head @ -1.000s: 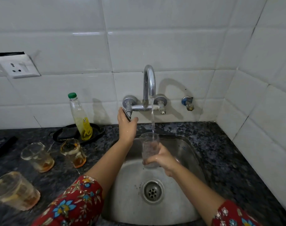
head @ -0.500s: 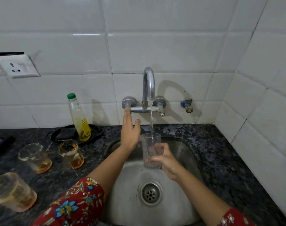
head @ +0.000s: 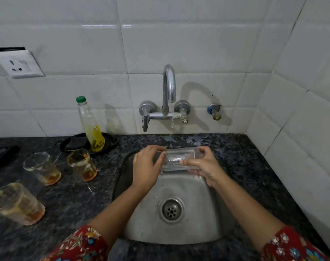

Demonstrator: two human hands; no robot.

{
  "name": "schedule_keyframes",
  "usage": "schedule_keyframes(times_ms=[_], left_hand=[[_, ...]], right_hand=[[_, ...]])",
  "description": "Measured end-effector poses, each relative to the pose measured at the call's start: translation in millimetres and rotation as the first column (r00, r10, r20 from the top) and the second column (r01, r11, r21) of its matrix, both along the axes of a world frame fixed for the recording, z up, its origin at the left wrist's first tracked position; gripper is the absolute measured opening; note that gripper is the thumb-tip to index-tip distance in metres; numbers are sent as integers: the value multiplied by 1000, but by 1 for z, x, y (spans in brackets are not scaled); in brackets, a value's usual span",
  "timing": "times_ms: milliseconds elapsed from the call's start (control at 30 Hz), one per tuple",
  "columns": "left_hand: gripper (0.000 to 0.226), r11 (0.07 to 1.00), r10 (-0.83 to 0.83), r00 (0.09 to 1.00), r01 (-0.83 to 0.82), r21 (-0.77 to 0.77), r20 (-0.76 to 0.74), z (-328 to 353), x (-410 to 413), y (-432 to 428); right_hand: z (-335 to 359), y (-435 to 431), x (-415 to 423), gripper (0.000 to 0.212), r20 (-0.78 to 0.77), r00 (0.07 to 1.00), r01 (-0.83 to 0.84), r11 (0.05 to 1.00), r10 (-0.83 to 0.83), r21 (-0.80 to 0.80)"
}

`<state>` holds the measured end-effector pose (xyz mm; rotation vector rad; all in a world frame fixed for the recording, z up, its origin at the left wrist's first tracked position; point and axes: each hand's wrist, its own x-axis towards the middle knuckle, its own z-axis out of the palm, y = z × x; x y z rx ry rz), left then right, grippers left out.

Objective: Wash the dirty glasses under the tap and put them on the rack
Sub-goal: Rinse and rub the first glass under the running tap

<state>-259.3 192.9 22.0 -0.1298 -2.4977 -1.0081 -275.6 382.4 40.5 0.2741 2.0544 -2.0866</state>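
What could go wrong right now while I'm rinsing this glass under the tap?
The glass lies sideways between your wet left hand and right hand; it looks slippery and could drop into the steel sink and chip.

Three dirty glasses stand on the countertop by your left sleeve; the nearest one seems easy to knock when you reach.

The wall socket sits left of the tap, so splashes may matter.

Single head view – looks forward-down, close over sink (head: 179, 232).
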Motion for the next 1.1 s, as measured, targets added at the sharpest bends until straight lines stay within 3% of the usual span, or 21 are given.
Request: schedule_keyframes(times_ms=[133,400,600,667,733,833,967,1100], left_hand=[[20,1000,11,999,-10,-13,47,-6,13,8],[18,998,-16,991,24,-57,130,-7,33,29],[18,1000,10,966,-10,-1,258,-4,40,28],[18,996,4,959,-30,86,284,-3,37,21],[16,971,-17,959,-51,232,282,2,34,10],[13,847,-13,968,-121,517,249,21,26,-21],[15,632,49,987,-151,760,156,67,15,-83],[15,587,79,990,-140,797,116,107,18,-171]], right_hand=[[11,-1,-3,72,-119,991,55,998,-56,-10],[27,-7,10,78,-428,898,66,932,100,357],[19,-8,17,78,-430,893,85,892,128,443],[16,-12,16,78,-397,916,94,928,61,361],[18,-19,15,71,-348,936,118,977,-49,180],[25,-48,16,52,-211,965,136,985,-157,-108],[40,-124,6,41,81,985,174,867,-155,-466],[63,-222,-2,29,261,965,147,742,39,-654]])
